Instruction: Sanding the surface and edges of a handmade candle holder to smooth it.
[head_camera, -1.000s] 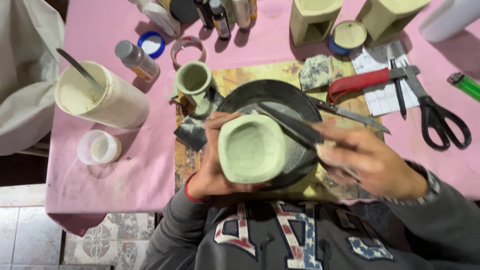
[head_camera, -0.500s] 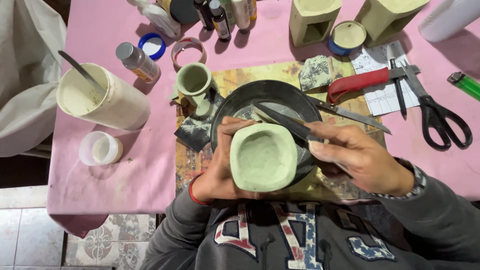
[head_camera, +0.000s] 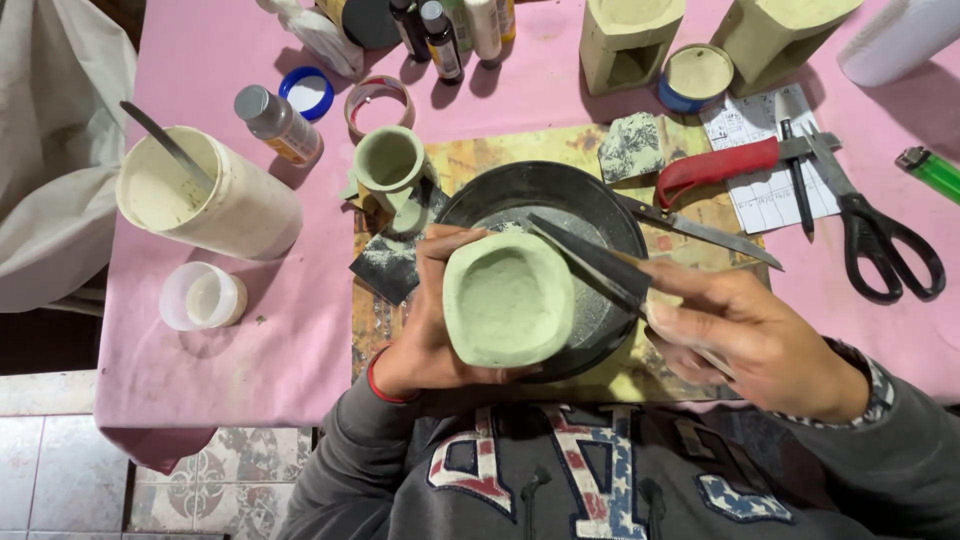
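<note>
Left hand wrapped around a pale green, squarish clay cup, fingers curled behind its far side and thumb along the near-left wall, opening turned up toward the camera. Cup held above the near edge of a black round pan, itself set on a stained yellow board near the middle of the pink-covered table. Grey powder visible in the pan's bottom. Right hand closed around the handle of a dark flat blade, tip pointing up-left across the pan, just beside the cup's right rim; contact between blade and rim impossible to tell.

Beyond the pan, toward the far edge: a small green clay cup, a speckled stone block, a red-handled knife resting partly on a sheet of paper. Black scissors toward the right edge, a green lighter near the right edge. A large cream tub with a stick in it near the left edge, a small clear plastic cup just in front of it. Bottles and two pale clay burners lined along the far edge.
</note>
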